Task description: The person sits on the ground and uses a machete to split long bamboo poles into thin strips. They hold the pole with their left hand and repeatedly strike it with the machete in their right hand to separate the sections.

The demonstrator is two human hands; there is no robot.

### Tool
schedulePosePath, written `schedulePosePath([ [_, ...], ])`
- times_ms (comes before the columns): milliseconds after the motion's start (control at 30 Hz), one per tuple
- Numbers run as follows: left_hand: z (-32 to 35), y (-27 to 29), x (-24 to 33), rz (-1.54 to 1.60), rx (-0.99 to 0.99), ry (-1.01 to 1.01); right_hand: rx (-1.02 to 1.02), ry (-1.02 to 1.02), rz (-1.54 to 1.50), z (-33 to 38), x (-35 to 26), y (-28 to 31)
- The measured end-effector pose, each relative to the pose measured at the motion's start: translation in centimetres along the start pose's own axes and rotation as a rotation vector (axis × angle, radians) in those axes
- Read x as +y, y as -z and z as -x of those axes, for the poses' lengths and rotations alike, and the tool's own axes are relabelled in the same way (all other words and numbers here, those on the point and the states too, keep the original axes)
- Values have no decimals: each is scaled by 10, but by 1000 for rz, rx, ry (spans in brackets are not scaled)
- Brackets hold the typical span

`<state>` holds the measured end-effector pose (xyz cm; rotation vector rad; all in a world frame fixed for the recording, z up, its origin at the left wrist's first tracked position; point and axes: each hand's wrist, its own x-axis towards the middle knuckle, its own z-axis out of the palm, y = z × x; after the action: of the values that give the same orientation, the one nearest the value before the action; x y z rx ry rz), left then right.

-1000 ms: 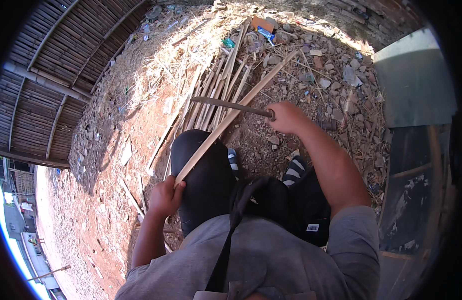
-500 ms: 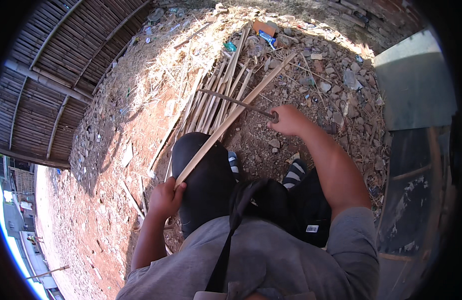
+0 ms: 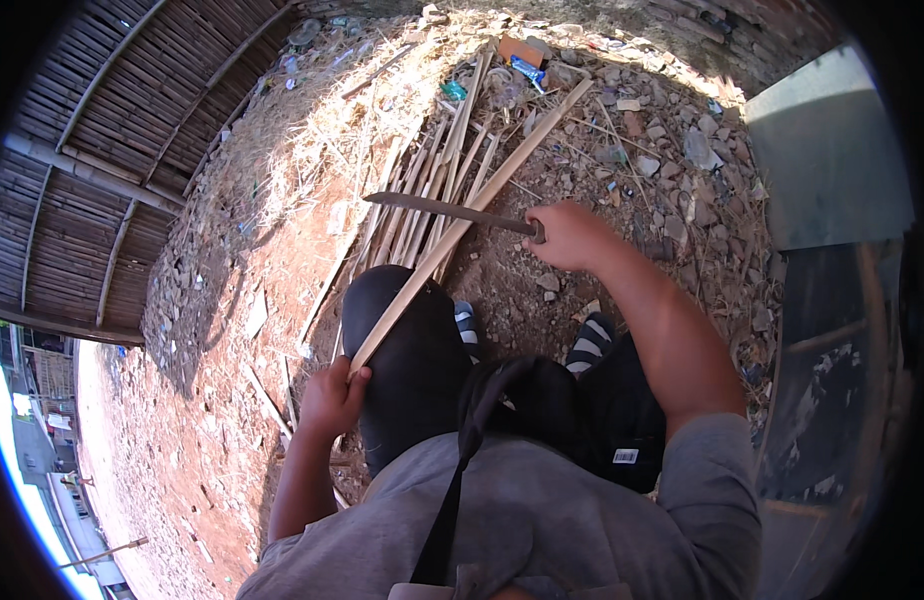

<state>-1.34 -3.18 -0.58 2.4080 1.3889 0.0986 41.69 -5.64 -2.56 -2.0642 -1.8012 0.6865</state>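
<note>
A long, pale split bamboo strip [image 3: 403, 308] slants from my left side across my left thigh and away to the far right. My left hand [image 3: 330, 398] is closed around its near end, thumb on top. In my right hand [image 3: 567, 237] is the handle of a long-bladed machete [image 3: 437, 207], its dark blade pointing left. The blade lies across the strip's middle in this view; whether it touches, I cannot tell. Beyond my left knee, a loose pile of similar bamboo strips [image 3: 450, 160] rests on the ground.
Rubble [image 3: 672, 190], straw and scraps of litter cover the ground ahead and to the right. A bamboo-slat wall [image 3: 92, 180] stands at the left, and grey-green and dark panels [image 3: 822, 160] stand at the right. My striped sandals [image 3: 589, 342] are below the strip.
The machete has shifted left and its blade has turned, showing a broader face. My right hand has moved slightly left and up. My left hand keeps its grip on the strip.
</note>
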Motion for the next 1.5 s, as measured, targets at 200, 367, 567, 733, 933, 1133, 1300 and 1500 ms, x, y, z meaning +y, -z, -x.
schedulePosePath([
  [200, -4, 3, 1, 23, -22, -12, 39, -202, -145, -10, 46, -7],
  [367, -3, 6, 3, 0, -36, 36, 32, -138, -93, -5, 25, -1],
  [567, 2, 0, -8, 50, -17, -7, 44, 27, 125, 0, 8, -5],
  [733, -2, 4, -6, 49, -32, 9, 88, -220, -118, -8, 47, 5],
  [933, 4, 8, -7, 28, -62, -1, -27, 0, 94, 7, 3, 8],
  [1133, 21, 11, -19, 73, -67, 38, 92, -173, -108, -4, 46, 1],
  [1300, 22, 13, -16, 26, -45, 2, 1, 7, -12, -2, 22, -7],
  [1500, 22, 1, -29, 14, -4, -28, 18, -202, -101, -10, 54, -2],
])
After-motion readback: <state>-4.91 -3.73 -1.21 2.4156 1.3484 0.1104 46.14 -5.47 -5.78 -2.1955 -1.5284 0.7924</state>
